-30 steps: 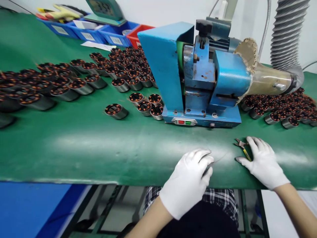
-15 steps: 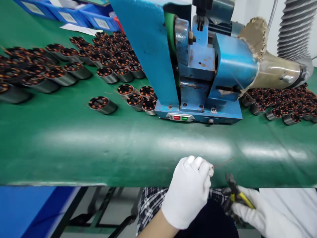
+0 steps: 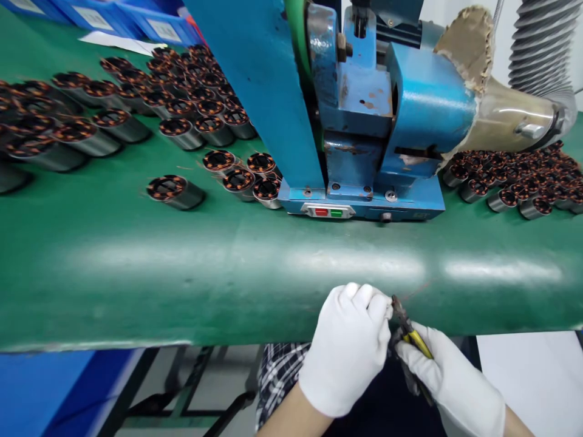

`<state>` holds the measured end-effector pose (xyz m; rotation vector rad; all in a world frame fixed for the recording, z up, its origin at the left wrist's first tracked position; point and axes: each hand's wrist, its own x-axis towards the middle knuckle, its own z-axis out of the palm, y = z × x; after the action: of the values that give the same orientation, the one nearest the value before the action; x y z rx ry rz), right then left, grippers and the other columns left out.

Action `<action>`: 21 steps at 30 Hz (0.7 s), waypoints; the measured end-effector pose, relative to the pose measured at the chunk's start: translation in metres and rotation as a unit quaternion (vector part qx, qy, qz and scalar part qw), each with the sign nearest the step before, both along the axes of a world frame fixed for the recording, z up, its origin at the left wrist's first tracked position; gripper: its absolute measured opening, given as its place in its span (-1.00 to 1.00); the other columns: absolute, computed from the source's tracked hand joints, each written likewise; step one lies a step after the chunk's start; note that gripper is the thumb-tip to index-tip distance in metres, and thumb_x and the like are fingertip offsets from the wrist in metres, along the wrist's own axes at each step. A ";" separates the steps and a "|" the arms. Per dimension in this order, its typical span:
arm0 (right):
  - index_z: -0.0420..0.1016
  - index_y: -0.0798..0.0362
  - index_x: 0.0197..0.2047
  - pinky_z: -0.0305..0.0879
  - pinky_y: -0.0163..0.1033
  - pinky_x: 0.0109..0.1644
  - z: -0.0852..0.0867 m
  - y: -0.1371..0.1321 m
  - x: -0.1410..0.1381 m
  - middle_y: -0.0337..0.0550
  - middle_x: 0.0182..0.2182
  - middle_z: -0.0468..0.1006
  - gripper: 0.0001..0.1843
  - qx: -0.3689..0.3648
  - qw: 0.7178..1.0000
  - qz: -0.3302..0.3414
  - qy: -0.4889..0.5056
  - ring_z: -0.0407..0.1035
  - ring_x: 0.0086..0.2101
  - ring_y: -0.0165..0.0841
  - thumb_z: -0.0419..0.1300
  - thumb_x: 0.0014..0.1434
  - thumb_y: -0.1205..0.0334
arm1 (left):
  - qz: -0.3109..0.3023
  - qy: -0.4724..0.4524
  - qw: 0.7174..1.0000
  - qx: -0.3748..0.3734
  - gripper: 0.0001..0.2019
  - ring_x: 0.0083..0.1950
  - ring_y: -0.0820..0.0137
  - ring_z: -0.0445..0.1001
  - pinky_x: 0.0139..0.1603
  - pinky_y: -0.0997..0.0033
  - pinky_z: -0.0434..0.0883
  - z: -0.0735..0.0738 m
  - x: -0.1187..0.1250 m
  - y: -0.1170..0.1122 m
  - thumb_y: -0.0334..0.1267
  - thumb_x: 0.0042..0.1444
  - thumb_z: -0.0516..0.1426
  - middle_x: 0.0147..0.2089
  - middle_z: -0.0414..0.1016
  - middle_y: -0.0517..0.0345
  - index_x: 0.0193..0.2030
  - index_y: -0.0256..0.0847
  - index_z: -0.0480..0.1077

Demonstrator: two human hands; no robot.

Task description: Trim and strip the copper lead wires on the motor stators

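Observation:
My left hand (image 3: 348, 349), in a white glove, is closed with the fingers curled, just over the near edge of the green table. A thin copper-coloured wire (image 3: 418, 291) runs out to the right from its fingertips; whatever else lies inside the fist is hidden. My right hand (image 3: 439, 364), also gloved in white, grips a pair of cutting pliers (image 3: 418, 343) with yellow and black handles. The pliers' jaws are right beside the left fingertips, at the wire; whether they are closed on it is too small to tell.
A blue belt-grinding machine (image 3: 359, 158) with red and green buttons stands ahead on the green table (image 3: 228, 273). Wire-wound motor stators (image 3: 175, 192) stand in groups on its left, and more stators (image 3: 503, 199) on its right. Blue bins (image 3: 150, 27) sit at the far left.
My right hand has brought the pliers left and up to the fingertips of my left hand. The left hand stays closed in nearly the same place. The view has shifted slightly.

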<state>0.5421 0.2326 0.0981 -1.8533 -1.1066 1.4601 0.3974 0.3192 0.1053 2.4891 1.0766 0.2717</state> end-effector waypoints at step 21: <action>0.40 -0.14 -0.16 0.31 -0.01 0.04 -0.028 0.089 0.057 -0.22 -0.11 0.50 -0.75 0.299 0.850 -0.371 0.227 0.39 -0.07 -0.29 0.16 0.09 0.00 | 0.059 -0.055 0.987 0.140 -0.79 -0.39 0.29 0.46 -0.33 0.27 0.37 -0.018 -0.032 0.030 -0.38 0.13 -0.05 -0.39 0.53 0.12 -0.37 -0.18 0.39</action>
<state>0.5992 0.3213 0.0703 -1.1765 -0.4308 0.8712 0.3650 0.3494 0.0874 2.6170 1.2136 0.6276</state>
